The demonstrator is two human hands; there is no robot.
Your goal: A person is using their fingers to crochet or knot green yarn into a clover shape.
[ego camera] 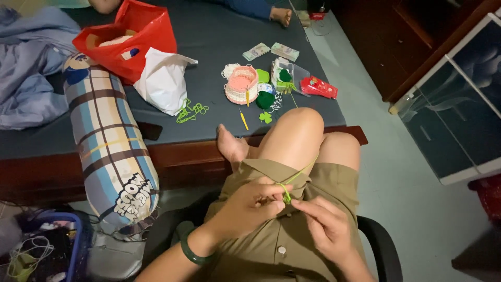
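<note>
The left hand (pixel 249 204) and the right hand (pixel 322 223) are meeting over the lap, each with its fingertips pinched closed on a tiny green crochet piece (pixel 286 196) that is sitting between them, just above the khaki dress (pixel 292 230). Whether a hook is being held there is too small to tell. A strand of light green yarn (pixel 304 170) is running from the piece up across the raised knee toward the bed. Judging from its size, the piece in the hands is only at its first stitches, with most of it left to make. On the bed (pixel 219 36), finished work appears to be lying already: a small green clover (pixel 265 118), a dark green round piece (pixel 265 99) and another green bit beside a pink and cream crocheted basket (pixel 242 84). A yellow crochet hook (pixel 243 119) is resting near the bed edge, apart from the hands, and a loose tangle of green yarn (pixel 192 111) is lying beside a white plastic bag (pixel 163 79). Farther out, a clear plastic box (pixel 292 73), a red packet (pixel 319 87), some banknotes (pixel 271 50), a red bag (pixel 133 36) and a plaid bolster pillow (pixel 110 151) are lying around. Another person's foot (pixel 282 14) is showing at the far edge of the bed.
</note>
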